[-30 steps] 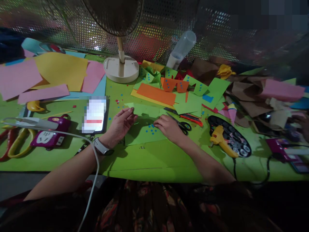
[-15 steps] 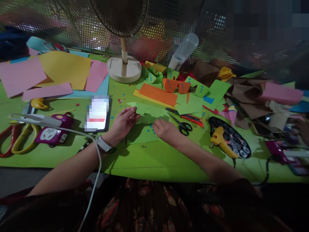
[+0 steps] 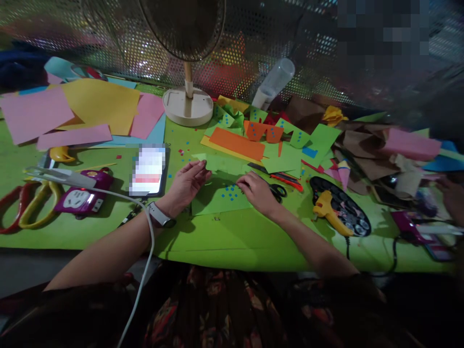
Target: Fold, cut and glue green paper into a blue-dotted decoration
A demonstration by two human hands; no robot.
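Note:
My left hand, wearing a watch with a pale strap, has its thumb and fingertips closed on the edge of a light green paper piece. Below lies a green sheet with several tiny blue paper bits scattered on it. Just right of those bits, my right hand is closed in a pinch; whatever it may hold is too small to make out. Dark-handled scissors lie partly hidden behind my right hand, beside an orange-red cutter.
A phone, purple power adapter and large scissors lie left; a white cable crosses my left forearm. A fan stands behind. Right are a yellow glue gun, black tray and another person's hand.
My right hand has moved right, away from the blue bits, uncovering more of them and covering part of the scissors. My left hand stays nearly in place. The view has shifted slightly.

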